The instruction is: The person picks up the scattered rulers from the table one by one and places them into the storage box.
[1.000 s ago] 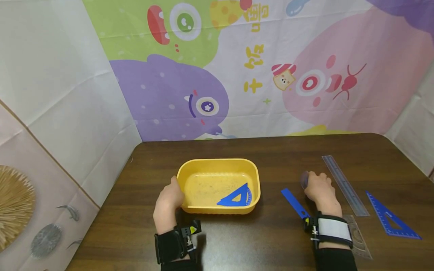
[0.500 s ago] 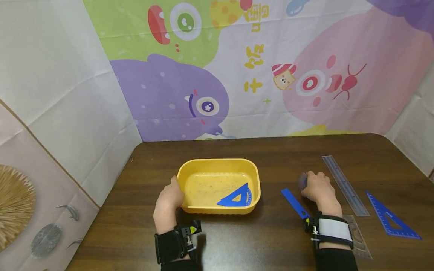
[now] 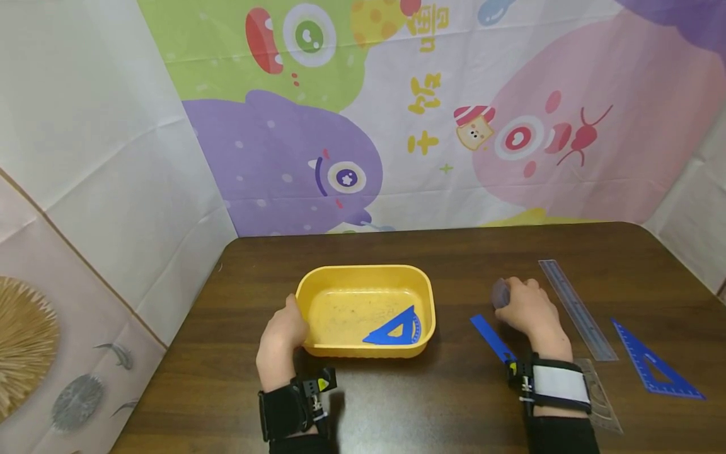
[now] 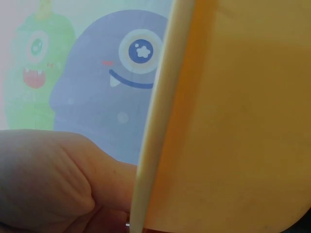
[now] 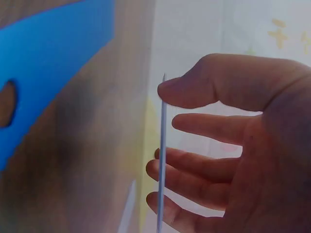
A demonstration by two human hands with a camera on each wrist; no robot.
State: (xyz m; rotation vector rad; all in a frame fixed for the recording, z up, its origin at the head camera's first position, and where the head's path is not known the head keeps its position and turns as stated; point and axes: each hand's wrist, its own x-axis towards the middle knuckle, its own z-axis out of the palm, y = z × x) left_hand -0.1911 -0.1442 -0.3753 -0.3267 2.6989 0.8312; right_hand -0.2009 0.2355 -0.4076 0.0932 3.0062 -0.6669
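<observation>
My left hand (image 3: 282,328) grips the left rim of a yellow plastic tray (image 3: 363,353); in the left wrist view the hand (image 4: 53,179) lies along the outside of the tray wall (image 4: 160,107). A blue set square (image 3: 391,329) lies at the tray's front right corner. To the right of the tray, my right hand (image 3: 529,309) pinches a clear, round-edged plate, apparently a protractor (image 3: 501,293). Seen from the right wrist, this thin plate (image 5: 162,136) is edge-on between thumb and fingertips. A blue ruler (image 3: 492,339) lies just below that hand.
On the right of the brown table (image 3: 431,403) lie a clear ruler (image 3: 578,309) and a blue set square (image 3: 655,366). Another clear drawing piece (image 3: 598,397) is partly covered by the right wrist. A cartoon-printed cloth (image 3: 431,189) hangs behind the table.
My right hand has shifted slightly left and back with the clear protractor, which shows more beside the fingers. The left hand and the tray have stayed in place.
</observation>
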